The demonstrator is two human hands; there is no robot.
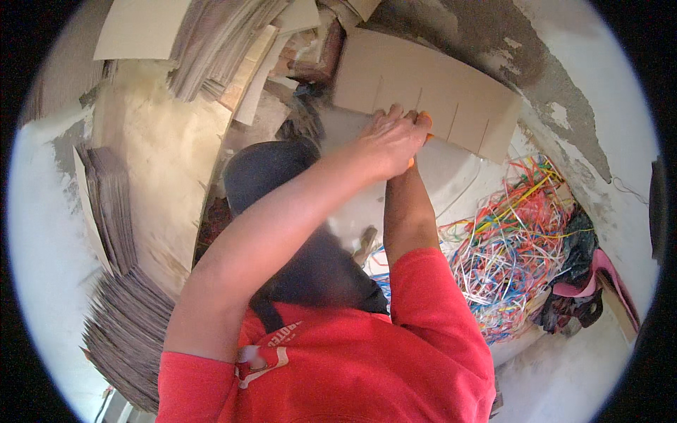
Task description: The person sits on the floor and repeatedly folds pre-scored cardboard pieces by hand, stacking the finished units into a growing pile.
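A brown cardboard sheet [427,88] with several parallel slits along its near edge lies at the far side. At that edge my left hand [395,141] is closed, its fingers bent over and its back toward me. Beneath it, my right hand [403,171] is mostly hidden; only the part by the wrist shows. Bits of an orange thing [423,118] peek out around the left fingers and near the right wrist. What kind of thing it is I cannot tell, nor which hand grips it. My forearms converge there in front of the red shirt.
Stacks of cut cardboard [130,331] stand at the left, with more bundles [211,49] at the upper left. A pale board [166,169] is between them. A tangled heap of coloured plastic straps [511,247] lies at the right, beside a wall [606,92].
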